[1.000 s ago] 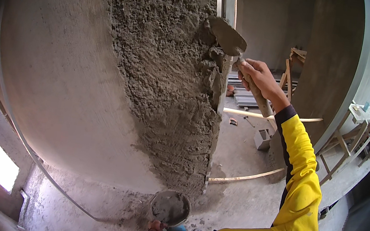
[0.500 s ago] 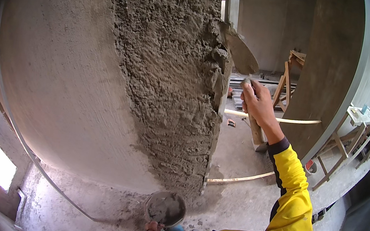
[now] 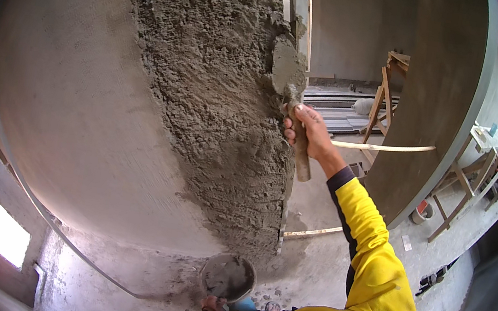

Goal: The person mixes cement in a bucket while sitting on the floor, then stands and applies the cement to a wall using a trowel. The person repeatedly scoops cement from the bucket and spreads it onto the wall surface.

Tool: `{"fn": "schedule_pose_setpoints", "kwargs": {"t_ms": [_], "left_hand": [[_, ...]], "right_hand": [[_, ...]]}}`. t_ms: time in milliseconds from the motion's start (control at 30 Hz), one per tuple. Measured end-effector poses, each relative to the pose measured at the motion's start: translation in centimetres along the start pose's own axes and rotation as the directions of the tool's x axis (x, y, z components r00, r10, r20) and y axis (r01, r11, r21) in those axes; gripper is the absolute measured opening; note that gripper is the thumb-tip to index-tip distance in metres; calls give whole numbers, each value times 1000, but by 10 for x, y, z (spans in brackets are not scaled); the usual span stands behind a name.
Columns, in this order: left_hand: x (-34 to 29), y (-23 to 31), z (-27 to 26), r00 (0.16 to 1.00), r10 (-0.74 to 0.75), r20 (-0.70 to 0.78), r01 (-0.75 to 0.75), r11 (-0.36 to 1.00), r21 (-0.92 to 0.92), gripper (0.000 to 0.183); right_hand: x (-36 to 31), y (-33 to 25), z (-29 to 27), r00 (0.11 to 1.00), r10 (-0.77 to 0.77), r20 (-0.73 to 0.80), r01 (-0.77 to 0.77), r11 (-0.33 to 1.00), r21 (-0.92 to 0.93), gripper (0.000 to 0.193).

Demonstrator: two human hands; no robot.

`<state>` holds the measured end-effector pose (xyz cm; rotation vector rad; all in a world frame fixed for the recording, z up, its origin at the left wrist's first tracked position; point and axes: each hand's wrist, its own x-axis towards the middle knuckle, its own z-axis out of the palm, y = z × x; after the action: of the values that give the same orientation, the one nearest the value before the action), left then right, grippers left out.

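My right hand is closed around the handle of a trowel. Its mortar-smeared blade lies flat against the edge of a band of rough, wet mortar on the wall. Down at the bottom, my left hand grips the near rim of a round bucket. Grey mortar sits inside that bucket. Part of the left hand's fingers is hidden by the rim.
Smooth plaster covers the wall left of the rough band. Beyond the opening stand a wooden trestle and stacked boards. A pale strip crosses the opening. Farther right are a work stand and a small bucket.
My right hand has moved left, bringing the trowel from out beside the wall edge onto the mortar. The blade now points upward. My left hand stays at the bucket.
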<state>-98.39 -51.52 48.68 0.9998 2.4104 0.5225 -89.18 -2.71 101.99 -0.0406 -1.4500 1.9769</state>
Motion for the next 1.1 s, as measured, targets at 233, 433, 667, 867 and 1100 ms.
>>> {"fn": "schedule_pose_setpoints", "kwargs": {"t_ms": [233, 433, 667, 867, 1100], "left_hand": [[10, -47, 27, 999, -28, 45, 43, 931, -362, 36], [8, -37, 23, 992, -52, 116, 69, 986, -153, 37], [-12, 26, -20, 968, 200, -152, -200, 980, 14, 41], [-23, 24, 7, 887, 270, -374, -379, 889, -258, 25], [-36, 102, -38, 754, -614, 232, 307, 18, -951, 36]], "right_hand": [[6, 52, 51, 994, -110, 9, 102, 949, 298, 31], [2, 100, 69, 990, -131, -48, 139, 945, 296, 33], [-64, 167, 34, 998, 45, 53, -18, 905, -425, 33], [-251, 276, -22, 913, 399, 82, 104, -34, -994, 33], [-297, 319, -33, 749, 639, 175, 503, -377, -778, 35]]}}
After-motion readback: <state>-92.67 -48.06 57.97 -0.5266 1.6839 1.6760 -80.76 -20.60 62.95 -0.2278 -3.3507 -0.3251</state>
